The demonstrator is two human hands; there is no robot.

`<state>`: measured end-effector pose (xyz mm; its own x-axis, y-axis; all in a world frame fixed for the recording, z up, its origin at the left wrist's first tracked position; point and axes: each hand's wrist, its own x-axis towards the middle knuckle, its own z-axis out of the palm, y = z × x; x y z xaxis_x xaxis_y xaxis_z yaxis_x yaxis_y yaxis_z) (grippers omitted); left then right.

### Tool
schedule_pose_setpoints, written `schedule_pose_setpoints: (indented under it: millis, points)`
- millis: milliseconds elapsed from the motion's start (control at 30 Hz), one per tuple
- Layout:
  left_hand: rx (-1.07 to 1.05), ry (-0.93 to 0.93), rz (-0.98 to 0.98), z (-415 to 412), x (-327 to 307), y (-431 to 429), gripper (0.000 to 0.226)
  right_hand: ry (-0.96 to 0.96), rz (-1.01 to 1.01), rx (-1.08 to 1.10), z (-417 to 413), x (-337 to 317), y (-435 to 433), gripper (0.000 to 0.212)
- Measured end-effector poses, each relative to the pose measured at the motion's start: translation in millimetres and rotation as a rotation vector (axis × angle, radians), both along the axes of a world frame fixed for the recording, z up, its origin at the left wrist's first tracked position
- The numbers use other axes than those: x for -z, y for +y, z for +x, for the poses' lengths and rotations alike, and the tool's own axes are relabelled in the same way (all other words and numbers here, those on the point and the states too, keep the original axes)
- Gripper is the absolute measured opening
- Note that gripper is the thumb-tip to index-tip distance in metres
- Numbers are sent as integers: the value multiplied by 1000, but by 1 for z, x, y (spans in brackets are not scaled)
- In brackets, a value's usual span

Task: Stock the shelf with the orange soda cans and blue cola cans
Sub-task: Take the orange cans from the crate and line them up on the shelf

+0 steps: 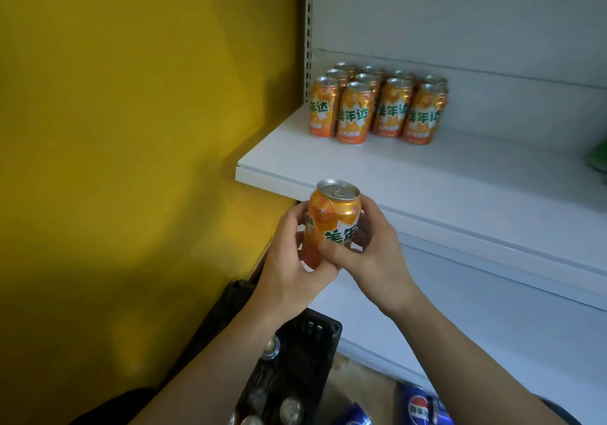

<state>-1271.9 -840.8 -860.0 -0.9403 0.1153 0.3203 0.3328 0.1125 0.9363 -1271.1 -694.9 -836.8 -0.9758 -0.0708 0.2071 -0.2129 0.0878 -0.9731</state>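
While both hands wrap the orange soda can [331, 224], the left hand [289, 260] round its lower side and the right hand [364, 253] with its thumb across the label, each grip closed on it, the can sits nearly upright just in front of the white shelf [460, 175] edge. It should probably rise over that lip, label forward, and settle beside the block of orange cans [377, 106] at back left without knocking them. A black basket [305, 352] holding more cans sits below; blue cola cans [420, 405] lie lower right.
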Motion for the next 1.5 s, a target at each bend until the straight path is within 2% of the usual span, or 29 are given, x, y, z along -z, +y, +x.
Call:
schedule_pose_setpoints:
  millis: [67, 200, 333, 400, 500, 567, 633, 767, 1133, 1367, 1500]
  points:
    - [54, 38, -46, -10, -8, 4, 61, 38, 34, 98, -5, -5, 5, 65]
    - [118, 154, -261, -44, -41, 8, 52, 123, 98, 243, -33, -25, 15, 73]
    - [6, 227, -571, -100, -62, 10, 51, 162, 218, 425, -77, -43, 17, 80]
    - [-28, 207, -670, -128, -61, 11, 51, 147, 238, 479, -100, -45, 20, 80]
    - [-119, 143, -802, -159, -44, 6, 35, 98, 252, 567, -132, -43, 32, 78]
    - [-208, 218, -931, -169, -30, 3, 17, 77, 284, 640, -148, -40, 43, 83]
    - [-295, 367, -1033, -172, -19, 4, 22, 81, 325, 711, -164, -33, 55, 87]
    - [-349, 503, -1020, -174, -12, 3, 18, 87, 363, 741, -190, -30, 69, 92]
    - [-392, 524, -1019, -177, -6, 3, 19, 65, 450, 745, -219, -35, 69, 108]
    - [-401, 543, -991, -175, -7, 4, 19, 64, 479, 744, -223, -34, 70, 104]
    - [-403, 545, -980, -175, -6, 4, 21, 51, 487, 736, -219, -34, 70, 116]
